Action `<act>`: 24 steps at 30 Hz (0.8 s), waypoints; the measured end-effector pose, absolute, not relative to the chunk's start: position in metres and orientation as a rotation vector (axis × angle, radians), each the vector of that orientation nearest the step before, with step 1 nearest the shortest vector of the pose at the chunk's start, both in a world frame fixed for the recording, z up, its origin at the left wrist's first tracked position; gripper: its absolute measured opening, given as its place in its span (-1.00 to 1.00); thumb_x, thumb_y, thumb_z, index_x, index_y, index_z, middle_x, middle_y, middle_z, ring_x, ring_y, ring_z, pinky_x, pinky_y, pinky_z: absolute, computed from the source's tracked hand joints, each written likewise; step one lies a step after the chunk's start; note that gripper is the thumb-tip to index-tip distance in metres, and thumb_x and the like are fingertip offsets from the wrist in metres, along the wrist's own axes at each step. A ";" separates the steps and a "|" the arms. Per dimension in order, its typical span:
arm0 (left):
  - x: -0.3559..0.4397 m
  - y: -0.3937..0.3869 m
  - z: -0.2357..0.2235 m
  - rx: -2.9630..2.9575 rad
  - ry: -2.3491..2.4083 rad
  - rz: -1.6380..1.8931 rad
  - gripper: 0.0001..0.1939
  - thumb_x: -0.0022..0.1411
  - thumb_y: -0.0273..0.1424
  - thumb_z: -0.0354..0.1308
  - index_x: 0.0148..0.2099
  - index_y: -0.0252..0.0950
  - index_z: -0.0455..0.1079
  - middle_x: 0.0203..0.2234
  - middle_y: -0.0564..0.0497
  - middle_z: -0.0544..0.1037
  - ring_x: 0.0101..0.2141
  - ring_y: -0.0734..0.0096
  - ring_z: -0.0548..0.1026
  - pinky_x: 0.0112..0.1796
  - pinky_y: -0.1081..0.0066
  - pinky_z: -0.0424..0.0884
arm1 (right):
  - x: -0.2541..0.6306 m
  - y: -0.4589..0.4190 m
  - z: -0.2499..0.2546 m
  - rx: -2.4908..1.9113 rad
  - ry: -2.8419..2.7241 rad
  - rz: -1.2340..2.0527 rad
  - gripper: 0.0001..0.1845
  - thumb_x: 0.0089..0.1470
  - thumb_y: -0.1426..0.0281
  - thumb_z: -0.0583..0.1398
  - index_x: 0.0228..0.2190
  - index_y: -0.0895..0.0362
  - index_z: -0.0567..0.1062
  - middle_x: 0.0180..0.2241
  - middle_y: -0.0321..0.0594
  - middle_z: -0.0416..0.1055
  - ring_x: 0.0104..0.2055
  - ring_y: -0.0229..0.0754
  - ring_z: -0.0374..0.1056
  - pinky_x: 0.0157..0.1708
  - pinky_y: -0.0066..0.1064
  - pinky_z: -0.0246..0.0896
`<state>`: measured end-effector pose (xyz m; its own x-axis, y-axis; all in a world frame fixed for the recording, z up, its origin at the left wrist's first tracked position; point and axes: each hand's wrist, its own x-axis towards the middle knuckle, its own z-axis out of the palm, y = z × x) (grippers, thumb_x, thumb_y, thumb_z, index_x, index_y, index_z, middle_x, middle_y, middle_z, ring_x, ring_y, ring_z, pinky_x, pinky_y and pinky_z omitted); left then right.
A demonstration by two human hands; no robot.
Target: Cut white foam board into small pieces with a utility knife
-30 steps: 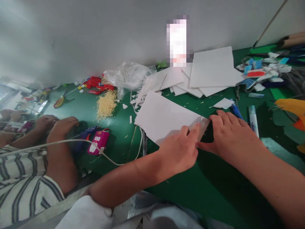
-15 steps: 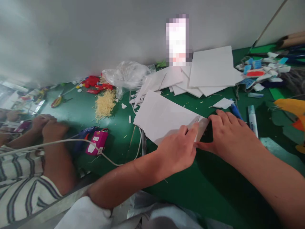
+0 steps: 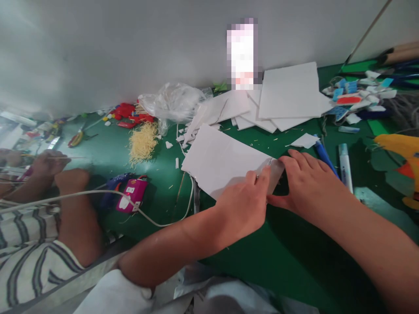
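Observation:
A white board, seemingly foam board [image 3: 222, 159], lies at a slant on the green table, with a crease or cut line near its right end. My left hand [image 3: 244, 200] rests on that end, its index finger stretched along the line and the other fingers curled; the thumb is hidden. Gripping the narrow end strip from the right is my right hand [image 3: 307, 179], fingers at the far corner and thumb at the near one. The strip tilts and looks shaded. Whether a small tool sits under my left fingers cannot be seen.
More white boards [image 3: 290, 91] are stacked behind, beside a clear plastic bag [image 3: 175, 102] and yellow shreds [image 3: 143, 144]. A pink power block [image 3: 132, 195] with a white cable is at left, near a co-worker's hands [image 3: 54, 163]. A marker [image 3: 345, 168] and orange glue gun [image 3: 399, 146] lie right.
My right hand has shifted slightly left and up, and the board's end strip looks more tilted and darker. The co-worker's hands have moved apart, with a thin stick showing in one.

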<state>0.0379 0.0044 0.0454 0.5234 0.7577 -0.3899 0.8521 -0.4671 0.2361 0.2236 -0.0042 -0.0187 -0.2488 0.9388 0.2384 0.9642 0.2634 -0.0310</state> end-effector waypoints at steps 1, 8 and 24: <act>0.038 0.004 0.045 2.372 1.323 -0.322 -0.24 0.40 -0.48 0.01 0.53 -0.32 -0.19 0.07 -0.20 0.47 -0.13 0.21 0.59 -0.26 0.34 0.49 | 0.223 -0.004 -0.018 -1.776 -2.314 -0.168 -0.12 0.00 -0.19 0.22 0.04 0.30 0.41 0.16 0.34 0.40 0.16 0.30 0.34 0.07 0.06 0.25; 0.038 0.002 0.043 2.384 1.310 -0.259 -0.28 0.42 -0.48 -0.05 0.52 -0.32 -0.19 0.10 -0.21 0.45 -0.16 0.23 0.60 -0.27 0.33 0.49 | 0.228 -0.002 -0.020 -1.769 -2.352 -0.125 -0.16 0.03 -0.20 0.20 0.05 0.23 0.41 0.17 0.29 0.41 0.16 0.29 0.35 0.07 0.09 0.26; 0.046 -0.001 0.045 2.518 1.302 -0.289 -0.32 0.39 -0.52 0.03 0.48 -0.44 -0.04 -0.07 -0.21 0.52 -0.21 0.27 0.57 -0.34 0.45 0.44 | 0.239 -0.004 -0.028 -1.646 -2.440 -0.191 -0.16 0.14 -0.20 0.12 0.07 0.30 0.37 0.19 0.39 0.36 0.18 0.30 0.33 0.08 0.09 0.25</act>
<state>0.0456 -0.0012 0.0450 0.5710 0.7614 -0.3068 0.8197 -0.5489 0.1634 0.2393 -0.0045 -0.0284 -0.3643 0.9025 0.2298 0.9272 0.3745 -0.0008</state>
